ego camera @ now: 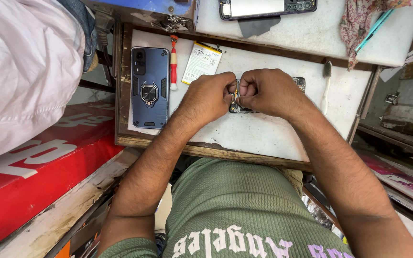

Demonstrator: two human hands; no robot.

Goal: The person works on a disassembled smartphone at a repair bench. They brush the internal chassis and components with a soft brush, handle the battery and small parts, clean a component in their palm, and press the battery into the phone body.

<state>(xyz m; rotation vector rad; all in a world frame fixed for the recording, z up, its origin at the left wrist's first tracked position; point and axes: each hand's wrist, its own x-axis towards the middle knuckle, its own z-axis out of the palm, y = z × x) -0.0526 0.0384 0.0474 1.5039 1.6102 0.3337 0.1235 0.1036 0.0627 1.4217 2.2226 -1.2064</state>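
Observation:
An opened phone (pixel 300 82) lies flat on the white work mat (pixel 264 134), mostly hidden under my two hands. My left hand (pixel 211 95) and my right hand (pixel 266 91) meet over it, fingers pinched together at its inner parts. A thin metal tool, perhaps tweezers (pixel 236 88), shows between the fingertips; which hand holds it I cannot tell. A dark blue phone case with a ring stand (pixel 149 87) lies at the mat's left. Beside it are a red-handled screwdriver (pixel 173 64) and a white phone battery (pixel 201 62).
A small brush (pixel 326 86) lies right of the phone. Another opened phone (pixel 264 8) sits on the upper white board, with a patterned cloth (pixel 359 24) to its right. A red counter (pixel 34 177) and another person's white sleeve (pixel 20 71) are at left.

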